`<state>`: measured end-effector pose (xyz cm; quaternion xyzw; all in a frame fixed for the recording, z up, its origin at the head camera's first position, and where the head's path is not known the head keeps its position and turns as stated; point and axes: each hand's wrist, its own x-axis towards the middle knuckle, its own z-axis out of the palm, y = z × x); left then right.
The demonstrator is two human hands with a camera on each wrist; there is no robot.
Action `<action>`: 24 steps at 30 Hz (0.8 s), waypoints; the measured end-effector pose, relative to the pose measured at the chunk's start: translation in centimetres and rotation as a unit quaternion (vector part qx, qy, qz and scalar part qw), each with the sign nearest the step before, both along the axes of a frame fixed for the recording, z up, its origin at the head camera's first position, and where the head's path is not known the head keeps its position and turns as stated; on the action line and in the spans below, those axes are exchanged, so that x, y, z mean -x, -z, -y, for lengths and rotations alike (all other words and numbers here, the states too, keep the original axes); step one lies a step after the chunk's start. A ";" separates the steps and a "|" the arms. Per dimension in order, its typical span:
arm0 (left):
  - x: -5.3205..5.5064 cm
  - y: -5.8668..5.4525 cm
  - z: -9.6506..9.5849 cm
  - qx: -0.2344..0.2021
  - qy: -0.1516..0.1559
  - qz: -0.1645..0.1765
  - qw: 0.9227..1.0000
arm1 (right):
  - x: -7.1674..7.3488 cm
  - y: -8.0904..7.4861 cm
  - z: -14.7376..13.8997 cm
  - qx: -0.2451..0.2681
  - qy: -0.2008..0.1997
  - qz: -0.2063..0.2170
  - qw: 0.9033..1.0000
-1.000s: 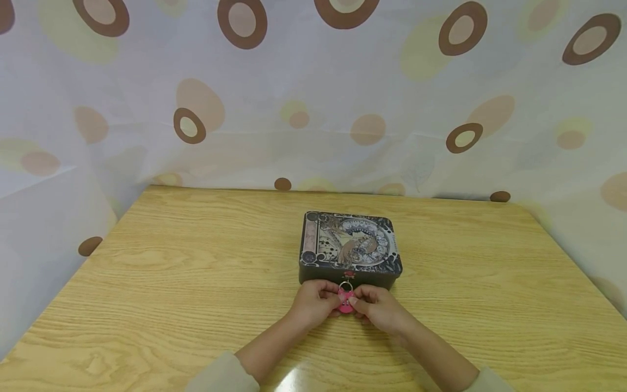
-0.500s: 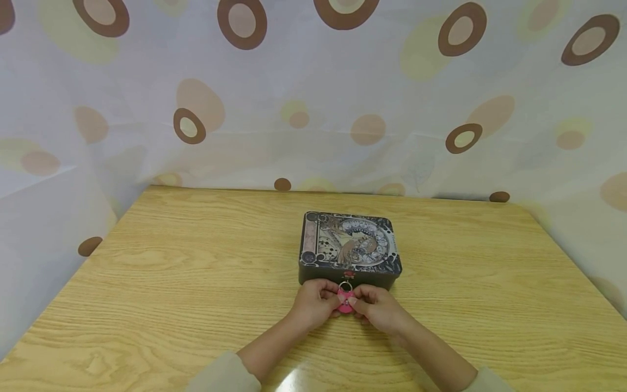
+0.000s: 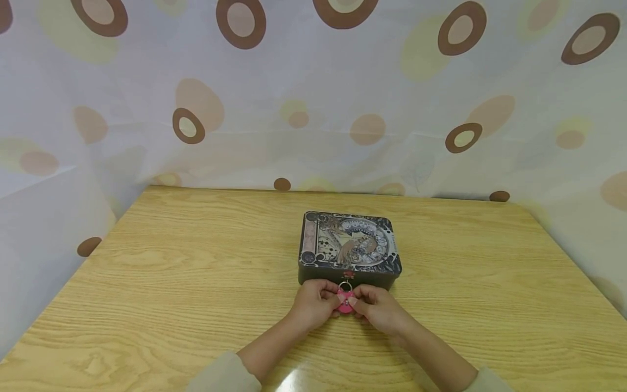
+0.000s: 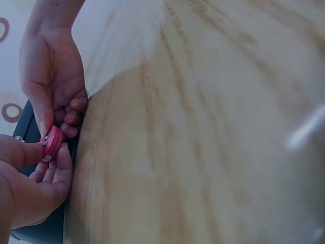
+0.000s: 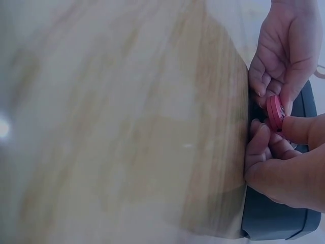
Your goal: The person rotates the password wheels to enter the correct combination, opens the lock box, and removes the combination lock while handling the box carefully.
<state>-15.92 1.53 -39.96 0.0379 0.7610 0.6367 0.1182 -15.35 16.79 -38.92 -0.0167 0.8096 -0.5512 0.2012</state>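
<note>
A pink combination padlock [image 3: 345,301] with small number dials hangs by its silver shackle [image 3: 345,285] at the red latch [image 3: 349,274] on the front of a dark, decorated tin box [image 3: 352,242]. From one side my left hand [image 3: 315,305] pinches the padlock's body between thumb and fingers. On the opposite side my right hand [image 3: 379,309] pinches it too, its thumb at the dials. Both wrist views show the padlock [image 4: 52,142] edge-on between the two hands. Whether the shackle is fastened I cannot tell, and the numbers are too small to read.
The box stands on a wood-grain table [image 3: 196,261], close in front of the hands. Behind the table and along its sides hangs a pale curtain [image 3: 313,98] with brown and yellow oval patterns.
</note>
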 end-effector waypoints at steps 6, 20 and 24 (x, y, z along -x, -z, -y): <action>-0.1 0.0 0.1 0.006 0.010 -0.001 1.000 | 0.0 -0.1 0.0 0.006 0.000 0.006 1.000; -0.1 -0.1 0.4 -0.016 0.025 -0.007 1.000 | 0.1 0.0 0.0 0.003 0.001 0.004 1.000; -0.1 -0.2 0.4 -0.023 0.023 -0.005 0.999 | 0.0 0.0 0.0 0.003 0.002 0.002 1.000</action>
